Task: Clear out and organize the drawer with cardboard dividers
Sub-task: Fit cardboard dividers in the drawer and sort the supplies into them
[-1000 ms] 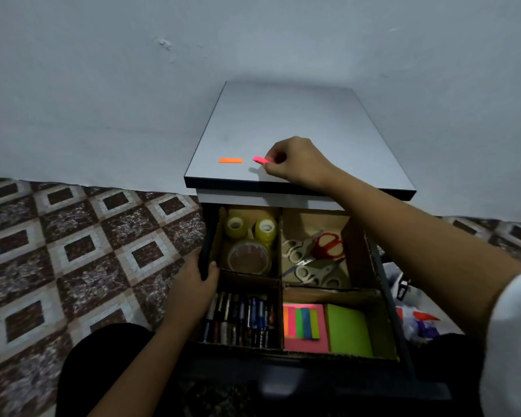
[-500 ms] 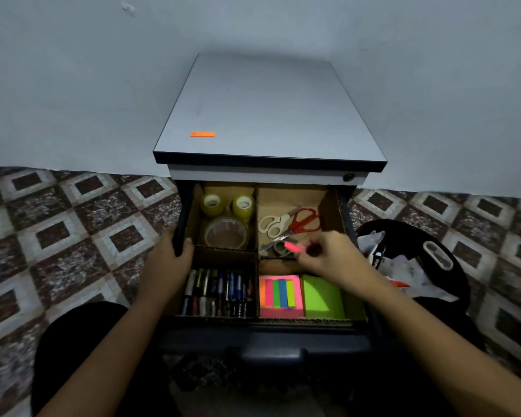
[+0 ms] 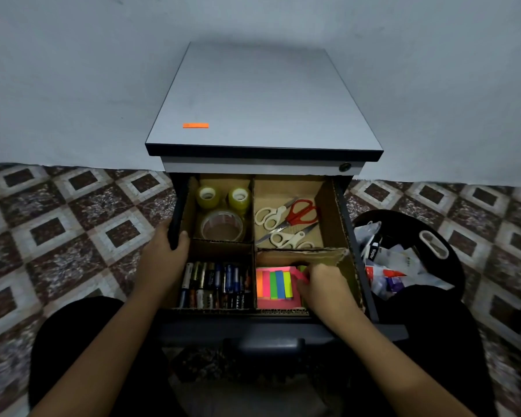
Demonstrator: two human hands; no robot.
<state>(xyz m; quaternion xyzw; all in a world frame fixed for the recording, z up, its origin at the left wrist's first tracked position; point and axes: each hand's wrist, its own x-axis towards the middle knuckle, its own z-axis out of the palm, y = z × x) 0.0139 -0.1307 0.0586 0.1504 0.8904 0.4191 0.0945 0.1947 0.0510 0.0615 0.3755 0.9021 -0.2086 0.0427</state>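
The open drawer is split by cardboard dividers into compartments. Tape rolls lie back left, scissors back right, batteries front left, coloured sticky notes front right. My left hand grips the drawer's left edge. My right hand is down in the front right compartment and pinches a small pink sticky tab beside the notes; it covers most of the green pad. An orange tab lies on the cabinet top.
A black bin with crumpled wrappers and paper stands on the patterned floor tiles right of the drawer. A pale wall rises behind the cabinet. My dark-clothed legs sit on either side of the drawer front.
My right hand carried the pink tab from the cabinet top, over the scissors, down into the front right compartment. My left hand stayed on the drawer's left edge.
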